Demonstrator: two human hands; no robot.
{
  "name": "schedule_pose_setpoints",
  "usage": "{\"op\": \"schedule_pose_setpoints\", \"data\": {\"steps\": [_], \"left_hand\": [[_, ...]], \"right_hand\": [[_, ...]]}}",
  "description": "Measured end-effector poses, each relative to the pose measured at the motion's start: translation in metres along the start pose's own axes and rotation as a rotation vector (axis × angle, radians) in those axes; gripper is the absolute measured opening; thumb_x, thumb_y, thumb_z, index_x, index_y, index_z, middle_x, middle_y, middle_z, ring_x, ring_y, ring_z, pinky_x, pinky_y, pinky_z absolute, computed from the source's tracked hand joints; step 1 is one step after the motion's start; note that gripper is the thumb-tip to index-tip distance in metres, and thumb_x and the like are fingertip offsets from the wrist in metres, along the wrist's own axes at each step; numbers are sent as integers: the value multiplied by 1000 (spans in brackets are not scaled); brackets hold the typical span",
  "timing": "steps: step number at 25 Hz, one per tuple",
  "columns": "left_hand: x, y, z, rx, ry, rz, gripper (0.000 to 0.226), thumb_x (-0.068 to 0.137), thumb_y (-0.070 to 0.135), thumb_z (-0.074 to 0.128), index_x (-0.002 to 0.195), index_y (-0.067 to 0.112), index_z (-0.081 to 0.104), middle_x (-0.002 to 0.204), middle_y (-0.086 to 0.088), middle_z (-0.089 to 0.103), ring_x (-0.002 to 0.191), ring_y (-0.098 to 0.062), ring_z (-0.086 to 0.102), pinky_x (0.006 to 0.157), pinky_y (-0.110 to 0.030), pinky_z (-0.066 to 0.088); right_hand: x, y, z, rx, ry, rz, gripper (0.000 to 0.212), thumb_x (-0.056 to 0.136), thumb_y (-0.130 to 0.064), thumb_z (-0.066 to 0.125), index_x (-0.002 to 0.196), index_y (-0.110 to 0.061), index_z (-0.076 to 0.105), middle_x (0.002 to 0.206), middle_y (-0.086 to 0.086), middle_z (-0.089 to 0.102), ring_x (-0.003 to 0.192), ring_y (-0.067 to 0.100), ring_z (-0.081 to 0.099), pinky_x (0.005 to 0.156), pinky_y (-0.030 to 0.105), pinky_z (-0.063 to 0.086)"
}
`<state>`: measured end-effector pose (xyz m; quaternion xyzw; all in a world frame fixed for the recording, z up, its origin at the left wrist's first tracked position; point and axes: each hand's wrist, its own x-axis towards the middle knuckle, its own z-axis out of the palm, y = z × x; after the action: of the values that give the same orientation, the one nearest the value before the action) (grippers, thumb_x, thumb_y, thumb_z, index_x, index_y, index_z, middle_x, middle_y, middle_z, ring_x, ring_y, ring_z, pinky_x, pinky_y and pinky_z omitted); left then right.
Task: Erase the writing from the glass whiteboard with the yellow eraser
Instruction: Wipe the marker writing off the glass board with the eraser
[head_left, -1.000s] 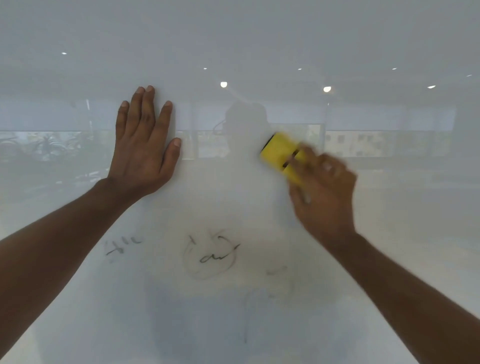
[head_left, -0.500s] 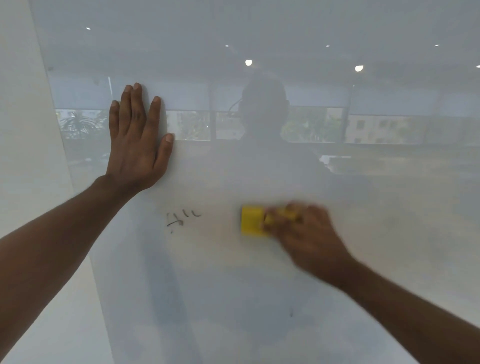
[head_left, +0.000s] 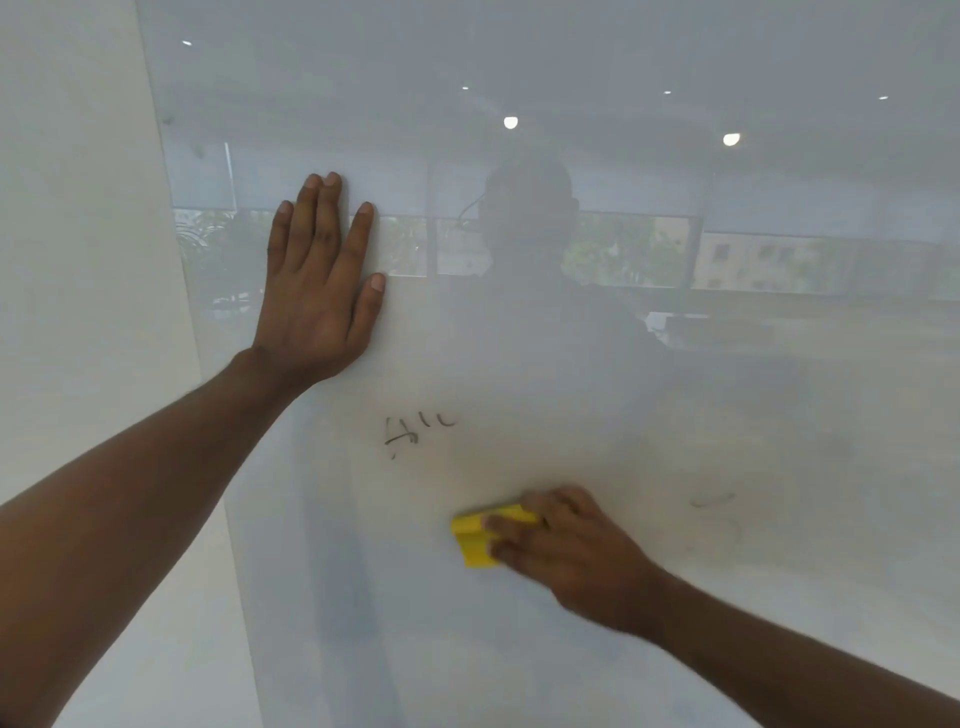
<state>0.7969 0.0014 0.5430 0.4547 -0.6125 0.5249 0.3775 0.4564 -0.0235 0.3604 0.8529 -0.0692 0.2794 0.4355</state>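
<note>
Here, right hand (head_left: 576, 558) grip closed on yellow eraser (head_left: 475, 540), left hand (head_left: 317, 291) flat, open on glass whiteboard (head_left: 571, 364)

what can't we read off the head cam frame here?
- Yellow eraser: mostly covered by the right hand; full shape hidden.
- Black scribble: too small and partly wiped to read.
- Faint marks: smeared, illegible.
- Glass whiteboard: top, right and bottom edges cut off by the frame.

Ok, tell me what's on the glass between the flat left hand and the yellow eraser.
In the head view, a patch of dark scribbled writing sits between the left hand and the yellow eraser; the rest of that stretch of glass whiteboard is bare.
</note>
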Motion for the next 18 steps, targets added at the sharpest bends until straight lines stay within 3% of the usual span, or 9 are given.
{"op": "schedule_pose_setpoints", "data": {"steps": [5,6,7,10,12,13,18], "left_hand": [[-1,-3,1,-1,5,4,59,109,29,34,161,3,26,167,-31,19,157,-46,16,128,-60,13],[-1,-3,1,-3,2,3,59,108,29,35,161,3,27,167,-31,20,157,-46,15,128,-60,13],[-1,-4,0,-1,-1,2,59,108,28,35,161,2,27,167,-31,20,157,-46,15,128,-60,13],[-2,-4,-1,0,-9,6,59,108,27,36,161,2,28,167,-31,20,157,-46,15,128,-59,13],[-2,-3,-2,-6,-13,7,59,108,27,36,161,3,28,167,-30,19,157,-46,15,129,-57,11],[-2,-4,-3,-9,-15,6,59,108,27,36,161,3,28,167,-30,19,157,-46,14,129,-57,10],[-3,-6,-2,-19,-11,18,57,108,27,36,160,3,30,167,-30,20,157,-46,15,129,-56,11]], "right_hand": [[115,65,-26,-73,306,596,41,93,-25,57,133,-34,58,151,-7,52,114,32,54,90,41,33],[125,55,-22,-51,331,608,40,93,-24,57,132,-32,60,151,-6,53,114,33,56,90,41,33],[126,35,-13,-24,320,531,38,94,-21,57,131,-30,64,148,-3,57,114,35,59,90,41,34],[94,-39,17,-11,122,42,31,98,-20,55,122,-29,73,140,-5,65,115,32,68,94,41,38],[85,-50,19,-30,-7,-85,32,99,-23,52,122,-34,71,141,-10,64,117,27,68,93,40,40],[92,-39,18,-12,4,-51,32,99,-22,52,122,-33,71,140,-10,64,117,28,67,93,40,40],[140,56,-21,-66,328,617,43,92,-26,59,133,-35,59,150,-9,54,115,31,51,89,40,32]]}}
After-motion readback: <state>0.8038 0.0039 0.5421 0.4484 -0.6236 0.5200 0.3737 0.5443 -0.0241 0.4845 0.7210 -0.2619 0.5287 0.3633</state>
